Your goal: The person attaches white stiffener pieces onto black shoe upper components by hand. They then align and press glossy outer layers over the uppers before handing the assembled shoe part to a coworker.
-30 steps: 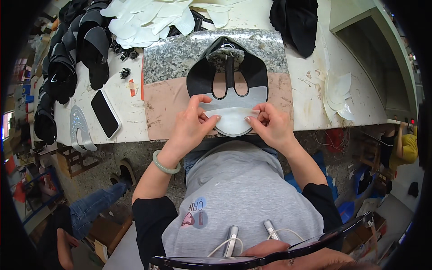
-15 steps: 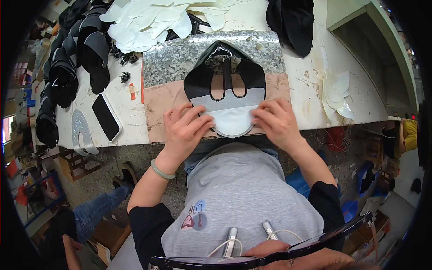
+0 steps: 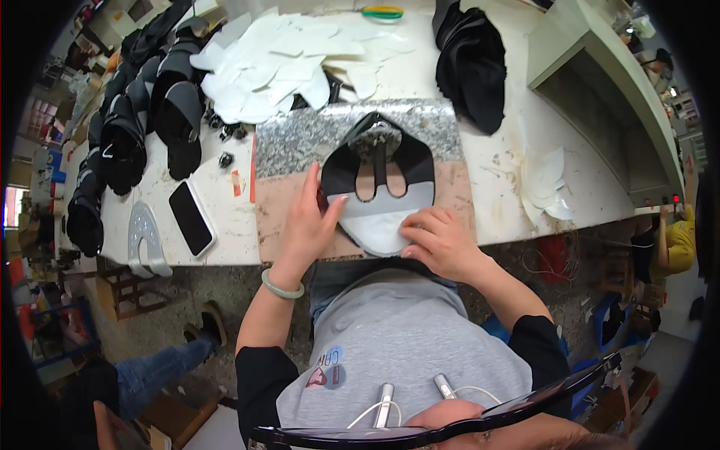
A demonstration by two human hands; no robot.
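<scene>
Landmark: work board, with a speckled stone-like far part and a pinkish-tan near part, lying on the table in front of the person.

Black-and-grey upper is resting on the middle of the board; its pointed black end is facing the far edge, its rounded end lying close to the near edge. Two oval openings are showing the tan surface through. White piece is covering the rounded end, with the grey band showing just beyond it.

Left hand: spreading, over the tan part of the board, thumb touching the left edge of the upper, fingers pointing toward the board's far edge; not clenching. Right hand: resting at the white piece's right edge over the board's near part, fingers loosely bending; cannot tell whether it is pinching.

Left of the board: phone lying dark-screened; silver-grey U-shaped piece lying farther out; row of black-and-grey uppers stretching away.

Beyond the board: heap of white pieces spreading by its far left corner; black bundle lying past its far right corner.

Right of the board: pale thin pieces overlapping; grey open-fronted box standing farther right.
</scene>
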